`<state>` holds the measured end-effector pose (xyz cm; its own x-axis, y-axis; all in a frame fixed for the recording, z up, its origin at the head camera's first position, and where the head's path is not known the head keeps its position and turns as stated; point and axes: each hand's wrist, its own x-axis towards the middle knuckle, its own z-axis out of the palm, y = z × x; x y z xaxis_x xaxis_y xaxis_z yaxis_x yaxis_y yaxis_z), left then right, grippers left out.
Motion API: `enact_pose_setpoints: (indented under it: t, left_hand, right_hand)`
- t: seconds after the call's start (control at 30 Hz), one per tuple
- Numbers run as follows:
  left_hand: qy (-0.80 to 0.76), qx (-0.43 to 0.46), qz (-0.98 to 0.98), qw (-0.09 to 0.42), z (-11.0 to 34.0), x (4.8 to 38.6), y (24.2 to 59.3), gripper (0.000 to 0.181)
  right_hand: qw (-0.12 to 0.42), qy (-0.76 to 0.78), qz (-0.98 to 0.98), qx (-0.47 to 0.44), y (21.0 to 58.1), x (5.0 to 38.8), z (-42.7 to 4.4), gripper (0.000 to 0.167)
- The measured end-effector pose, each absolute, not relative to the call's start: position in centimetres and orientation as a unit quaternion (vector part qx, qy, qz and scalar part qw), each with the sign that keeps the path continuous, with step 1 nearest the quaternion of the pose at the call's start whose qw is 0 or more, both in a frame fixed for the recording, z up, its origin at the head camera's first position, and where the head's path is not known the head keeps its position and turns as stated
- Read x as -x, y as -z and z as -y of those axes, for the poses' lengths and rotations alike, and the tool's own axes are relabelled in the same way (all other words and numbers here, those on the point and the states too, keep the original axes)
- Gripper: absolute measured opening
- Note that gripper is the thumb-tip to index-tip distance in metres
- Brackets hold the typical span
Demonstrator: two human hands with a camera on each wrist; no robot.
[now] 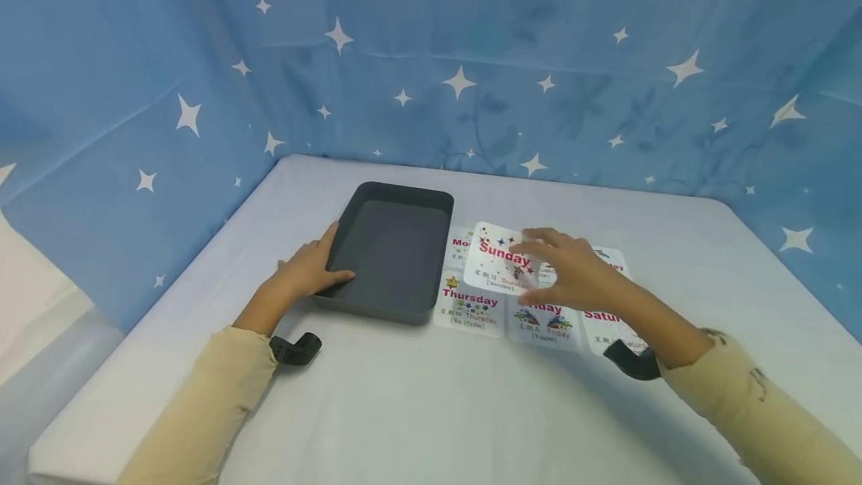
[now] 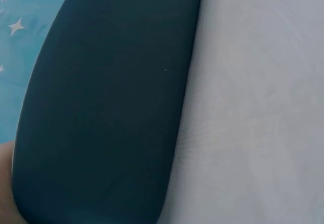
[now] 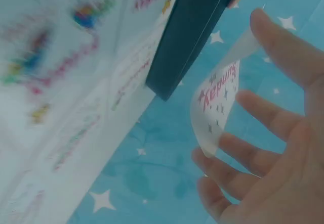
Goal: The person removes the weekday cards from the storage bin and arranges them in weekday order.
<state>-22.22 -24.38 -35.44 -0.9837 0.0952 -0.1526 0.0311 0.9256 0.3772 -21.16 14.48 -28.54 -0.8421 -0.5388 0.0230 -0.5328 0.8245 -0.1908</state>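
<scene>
My right hand (image 1: 572, 272) holds a white "Sunday" flashcard (image 1: 494, 257) by its edges, thumb on one side and fingers on the other. The card is raised above other cards and bows slightly in the right wrist view, with the fingers (image 3: 253, 153) spread along its edge. My left hand (image 1: 306, 268) grips the left wall of a dark grey tray (image 1: 387, 310), thumb over the rim and inside. In the left wrist view the tray's outer side (image 2: 106, 107) fills much of the picture, with a bit of the hand at the left edge.
Several day cards lie in rows right of the tray, among them "Thursday" (image 1: 468, 313), "Friday" (image 1: 544, 326), "Saturday" (image 1: 609, 331) and a partly covered "Monday" card (image 1: 459, 242). A white cloth covers the table (image 1: 404, 410). Behind hangs a blue star-patterned curtain (image 1: 431, 126).
</scene>
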Motion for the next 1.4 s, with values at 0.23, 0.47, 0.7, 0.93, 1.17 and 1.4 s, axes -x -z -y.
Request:
enact_pose_setpoints:
  t: [0.23,0.47,0.7,0.93,1.17,1.4]
  left_hand:
    - [-0.193,-0.027,-0.977,0.088,24.8,22.3,35.6,0.098]
    - [-0.194,-0.025,-0.977,0.086,25.4,22.3,35.7,0.098]
    - [-0.196,-0.029,-0.977,0.082,25.5,21.9,35.8,0.097]
    - [-0.196,-0.025,-0.977,0.084,25.5,21.8,35.8,0.096]
    - [-0.198,-0.026,-0.976,0.086,25.5,21.7,35.8,0.097]
    - [-0.197,-0.020,-0.976,0.090,25.6,21.7,35.9,0.096]
  right_hand:
    - [0.011,0.062,-0.945,0.320,30.0,15.6,-17.7,0.072]
    - [0.048,0.059,-0.948,0.309,32.0,12.6,-18.8,0.078]
    - [0.091,0.070,-0.943,0.312,32.8,11.3,-19.1,0.084]
    - [0.101,0.057,-0.939,0.325,33.1,11.2,-19.2,0.087]
    - [0.133,0.067,-0.936,0.319,33.6,11.3,-19.2,0.085]
    - [0.156,0.076,-0.938,0.301,33.8,11.7,-19.0,0.081]
